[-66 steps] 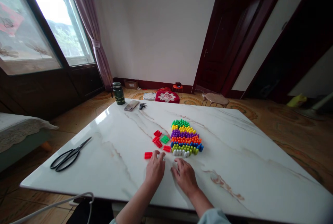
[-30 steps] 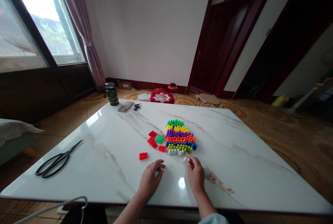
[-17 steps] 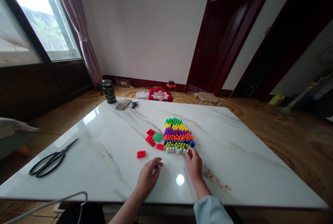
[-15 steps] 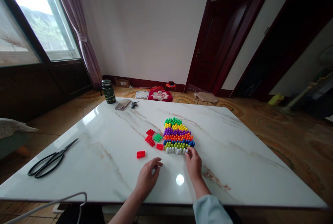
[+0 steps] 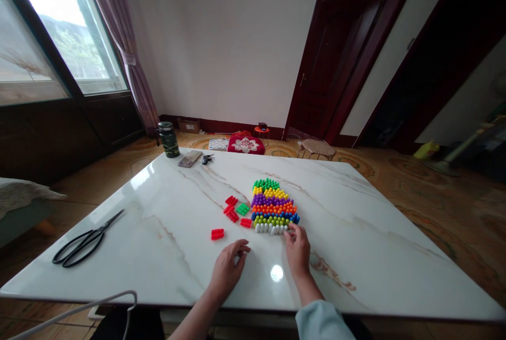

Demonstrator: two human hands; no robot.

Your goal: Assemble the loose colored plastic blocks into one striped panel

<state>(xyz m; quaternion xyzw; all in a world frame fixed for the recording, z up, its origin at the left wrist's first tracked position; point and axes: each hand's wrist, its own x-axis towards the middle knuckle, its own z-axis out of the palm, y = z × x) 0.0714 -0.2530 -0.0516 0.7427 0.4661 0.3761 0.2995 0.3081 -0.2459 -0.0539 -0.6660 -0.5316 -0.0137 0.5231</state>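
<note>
Rows of small knobbed plastic pieces stand together on the table, among them green, purple (image 5: pixel 272 200), orange and blue ones. At the near edge runs a row of white plastic pieces (image 5: pixel 271 229), in front of a lime-green row. My right hand (image 5: pixel 298 248) is at the right end of the white row, its fingertips closed on the last white piece, which they partly cover. My left hand (image 5: pixel 230 266) rests near the table front with fingers loosely bent and thumb apart, holding nothing. Red pieces (image 5: pixel 217 234) and a small green cluster (image 5: pixel 242 209) lie left of the rows.
Black-handled scissors (image 5: pixel 89 240) lie at the left of the marble-patterned table (image 5: pixel 379 255). A dark green flask (image 5: pixel 168 139), a phone (image 5: pixel 190 158) and keys (image 5: pixel 207 159) sit at the far left corner. A white cable (image 5: pixel 79 309) crosses the near left edge.
The whole view has shifted slightly, so everything appears a little further right. My right hand stays at the end of the white row; my left hand has hardly moved.
</note>
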